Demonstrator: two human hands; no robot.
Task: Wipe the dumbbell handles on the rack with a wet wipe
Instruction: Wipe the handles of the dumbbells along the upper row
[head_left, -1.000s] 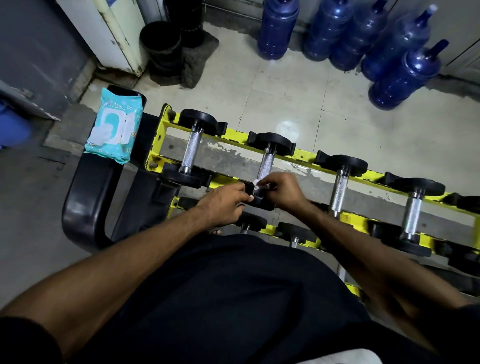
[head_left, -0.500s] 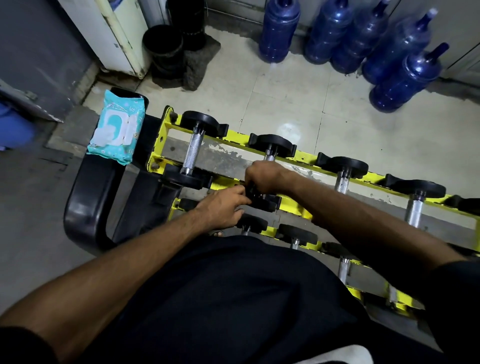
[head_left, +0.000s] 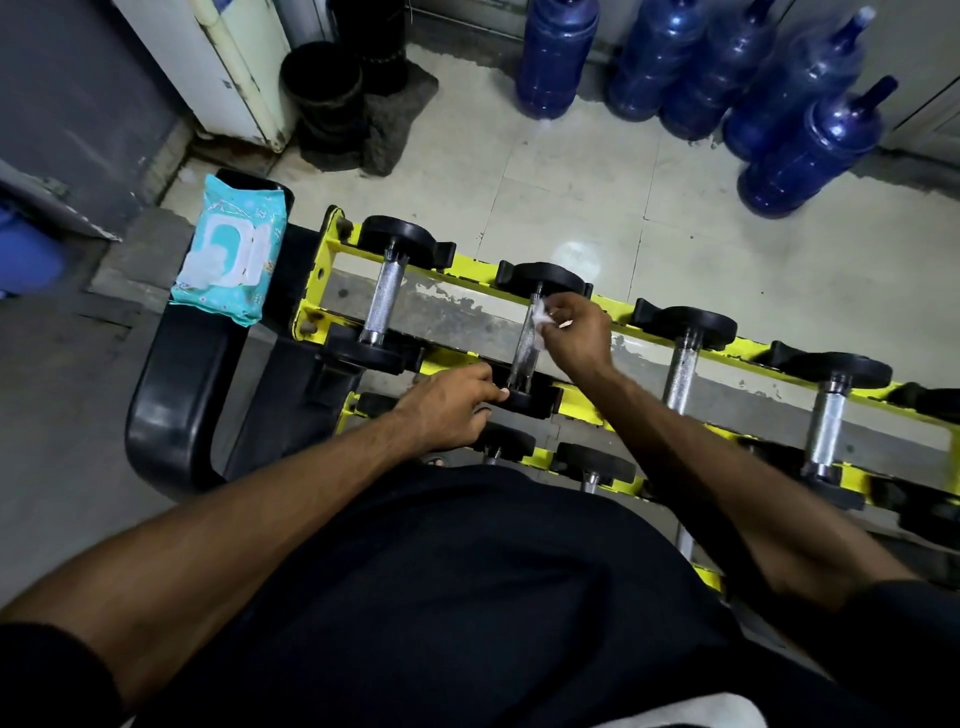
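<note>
A yellow rack (head_left: 597, 402) holds several dumbbells with black ends and knurled steel handles. My right hand (head_left: 579, 335) pinches a small white wet wipe (head_left: 541, 317) against the far part of the second dumbbell's handle (head_left: 524, 358). My left hand (head_left: 449, 408) holds that dumbbell's near black end (head_left: 530, 400), fingers curled on it. The first dumbbell's handle (head_left: 384, 304) lies bare to the left. Two more handles (head_left: 681, 369) (head_left: 826, 426) lie to the right.
A teal pack of wet wipes (head_left: 228, 257) lies on a black padded seat (head_left: 171, 400) left of the rack. Several blue water jugs (head_left: 800, 156) stand on the tiled floor beyond. A black bucket (head_left: 324, 88) stands at the back left. A lower rack row (head_left: 592, 467) holds more dumbbells.
My right hand with the wipe has slid from the near end of the second handle to its far end. My left hand has stayed on the near black end.
</note>
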